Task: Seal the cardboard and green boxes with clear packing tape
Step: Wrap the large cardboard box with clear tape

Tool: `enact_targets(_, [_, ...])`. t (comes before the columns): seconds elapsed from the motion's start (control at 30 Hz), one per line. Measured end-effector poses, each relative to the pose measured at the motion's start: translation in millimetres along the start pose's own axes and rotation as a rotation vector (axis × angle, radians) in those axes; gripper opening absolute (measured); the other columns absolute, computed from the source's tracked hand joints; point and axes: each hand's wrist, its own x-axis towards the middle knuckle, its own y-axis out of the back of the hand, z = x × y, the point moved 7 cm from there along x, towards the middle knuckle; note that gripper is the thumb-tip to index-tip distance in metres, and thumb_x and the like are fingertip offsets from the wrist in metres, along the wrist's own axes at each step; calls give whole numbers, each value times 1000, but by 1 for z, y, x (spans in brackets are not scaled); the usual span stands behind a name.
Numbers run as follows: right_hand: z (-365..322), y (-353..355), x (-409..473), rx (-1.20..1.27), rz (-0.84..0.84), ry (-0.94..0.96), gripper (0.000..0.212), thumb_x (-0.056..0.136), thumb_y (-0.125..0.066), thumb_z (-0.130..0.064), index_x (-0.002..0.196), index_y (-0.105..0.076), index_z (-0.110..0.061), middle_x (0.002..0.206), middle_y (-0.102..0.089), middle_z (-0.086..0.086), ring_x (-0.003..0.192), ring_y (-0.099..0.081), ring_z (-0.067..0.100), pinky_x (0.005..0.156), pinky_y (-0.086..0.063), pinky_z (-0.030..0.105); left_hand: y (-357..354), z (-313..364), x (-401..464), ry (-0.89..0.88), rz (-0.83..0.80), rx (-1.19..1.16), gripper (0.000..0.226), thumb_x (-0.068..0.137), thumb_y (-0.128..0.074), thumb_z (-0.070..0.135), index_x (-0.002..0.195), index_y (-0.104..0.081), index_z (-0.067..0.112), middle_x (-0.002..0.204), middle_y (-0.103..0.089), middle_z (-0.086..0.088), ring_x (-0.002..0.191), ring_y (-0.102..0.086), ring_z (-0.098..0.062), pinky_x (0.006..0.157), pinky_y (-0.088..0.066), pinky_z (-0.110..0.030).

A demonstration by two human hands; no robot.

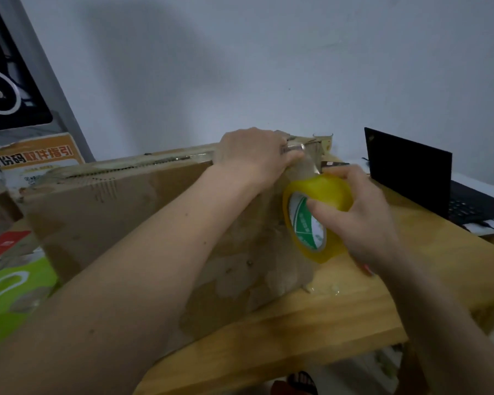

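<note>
A big worn cardboard box (pixel 120 212) stands on the wooden table (pixel 325 323). My left hand (pixel 254 155) lies on the box's top right corner, fingers pressing down on a strip of clear tape there. My right hand (pixel 360 220) grips a yellowish roll of clear packing tape (pixel 314 218) beside the box's right end. A stretch of tape runs from the roll up to the corner under my left hand. The green box (pixel 12 295) lies at the lower left, partly cut off by the frame edge.
An open black laptop (pixel 428 181) sits at the table's far right. A printed orange-and-white carton (pixel 35 161) stands behind the cardboard box on the left, with a red item (pixel 3 243) below it. The wall is close behind.
</note>
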Motion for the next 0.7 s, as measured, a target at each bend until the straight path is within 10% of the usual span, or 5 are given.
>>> enact_targets(0.13, [31,-17,-17,26,-92,-110,39,81,-74,-28,113,-53,-22,92,-65,-4,75,-67,9,54,-55,24,4,0,2,-25,56,-14,49,101,-27,60,124,-62,34,118,-65,0,109,-58,-26,71,-28,-32])
enact_targets(0.33, [40,-17,-26,98,-168,-131,50,79,-74,-37,123,-50,-40,111,-58,-19,98,-60,-3,67,-53,17,1,-6,4,27,80,-59,51,102,-24,58,96,-62,26,102,-67,1,95,-59,-25,71,-32,-33])
enact_targets(0.5, [64,-7,-37,194,-59,-242,26,78,-65,-54,101,-61,-44,87,-61,-29,78,-58,-15,63,-44,11,0,-2,11,136,133,-92,67,82,-39,82,99,-75,28,84,-64,4,77,-51,-20,66,-33,-30])
enact_targets(0.6, [68,-12,-32,115,-77,-282,39,91,-49,-52,73,-66,-23,64,-63,-7,58,-58,5,57,-44,22,1,-2,14,139,148,-79,70,77,-42,85,99,-74,26,80,-60,5,77,-51,-20,65,-33,-31])
enact_targets(0.7, [72,-19,-27,33,-105,-339,44,95,-46,-51,87,-68,-13,79,-67,6,68,-63,16,59,-46,28,1,-2,16,127,167,-69,69,77,-44,84,96,-74,25,79,-61,5,77,-53,-20,64,-33,-32])
